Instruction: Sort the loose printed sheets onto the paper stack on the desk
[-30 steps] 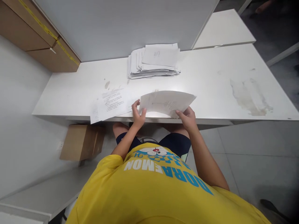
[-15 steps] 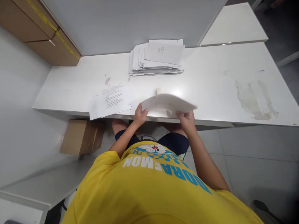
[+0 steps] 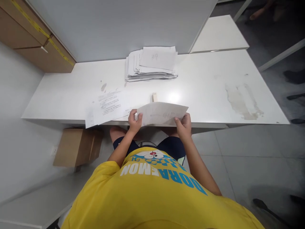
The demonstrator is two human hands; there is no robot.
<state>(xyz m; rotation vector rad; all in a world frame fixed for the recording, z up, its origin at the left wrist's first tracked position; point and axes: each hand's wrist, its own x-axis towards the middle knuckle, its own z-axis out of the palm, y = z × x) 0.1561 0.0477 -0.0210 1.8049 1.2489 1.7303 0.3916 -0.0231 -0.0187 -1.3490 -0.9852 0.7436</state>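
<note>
I hold a printed sheet of paper (image 3: pixel 162 114) over the near edge of the white table (image 3: pixel 205 82). My left hand (image 3: pixel 134 121) pinches its left edge and my right hand (image 3: pixel 183 123) grips its right lower edge. Both hands are closed on the sheet. To the left of my left hand lie flat printed sheets (image 3: pixel 107 106) that overhang the table edge. A thick stack of papers (image 3: pixel 151 63) sits at the back of the table by the wall. A small pale object (image 3: pixel 154 97) lies just beyond the held sheet.
Cardboard boxes (image 3: pixel 30 41) stand at the back left. Another cardboard box (image 3: pixel 76 147) sits on the floor under the table. A stain (image 3: pixel 243 101) marks the table's right side. A second white table (image 3: pixel 218 33) adjoins at the back right.
The held sheet has come down and nearer to me at the table edge, and now shows its printed face. The small pale object behind it is uncovered.
</note>
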